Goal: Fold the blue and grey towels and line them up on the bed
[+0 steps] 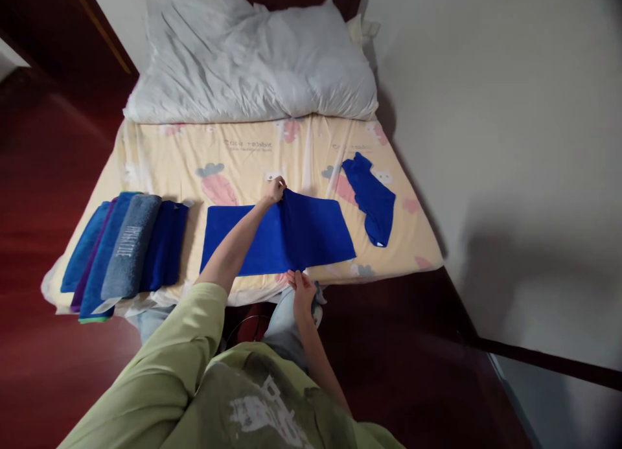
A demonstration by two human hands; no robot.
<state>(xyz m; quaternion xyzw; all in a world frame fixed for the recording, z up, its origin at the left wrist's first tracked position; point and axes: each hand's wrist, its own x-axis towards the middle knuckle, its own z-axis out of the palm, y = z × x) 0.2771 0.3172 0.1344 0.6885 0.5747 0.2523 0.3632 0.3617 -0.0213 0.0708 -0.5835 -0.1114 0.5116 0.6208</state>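
Note:
A bright blue towel (pixel 315 235) lies spread on the bed's near edge. My left hand (pixel 275 190) pinches its far edge near the middle, lifting a fold. At the towel's near edge, my right hand (pixel 301 288) is closed on the cloth. Another crumpled blue cloth (pixel 372 199) lies to the right, apart from both hands.
A row of folded towels (pixel 126 248) in blue, purple and grey sits at the bed's left. The mattress (pixel 243 157) has a cream carrot-print sheet, with white pillows (pixel 253 60) at the far end. A wall stands at right, and dark red floor surrounds the bed.

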